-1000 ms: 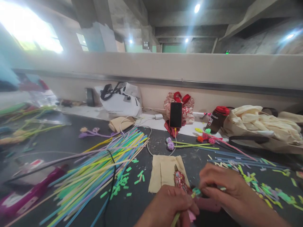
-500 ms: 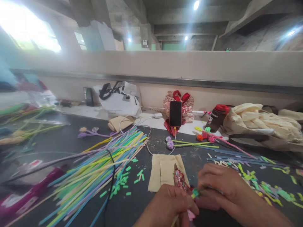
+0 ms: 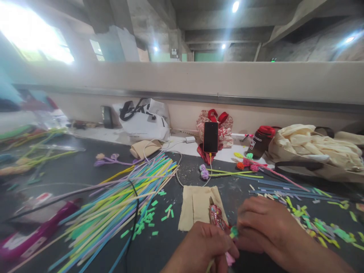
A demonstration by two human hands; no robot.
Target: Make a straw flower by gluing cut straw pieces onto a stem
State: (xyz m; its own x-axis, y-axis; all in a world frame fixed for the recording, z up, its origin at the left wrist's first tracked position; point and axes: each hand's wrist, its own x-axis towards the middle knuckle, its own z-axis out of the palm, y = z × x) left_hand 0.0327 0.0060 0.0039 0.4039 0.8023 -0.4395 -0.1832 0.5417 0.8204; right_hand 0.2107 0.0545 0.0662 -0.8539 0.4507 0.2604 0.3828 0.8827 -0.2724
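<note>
Dark tabletop (image 3: 162,244) shows between left hand (image 3: 206,242) and green scraps (image 3: 146,218). Left hand pinches a green-tipped stem (image 3: 233,231) near the view's lower edge; right hand (image 3: 265,222) is at its tip, its grip hidden.

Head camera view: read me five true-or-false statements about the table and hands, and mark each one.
1. The phone stands upright with a cable at its lower end. True.
2. The bottle has a blue lid. False: the bottle has a red lid.
3. Two purple flower heads lie nearer the person than the phone. True.
4. The left hand is spread flat. False: the left hand is closed around a green-tipped piece.
5. The bundle of coloured strips lies right of the right hand. False: the bundle lies left of both hands.
</note>
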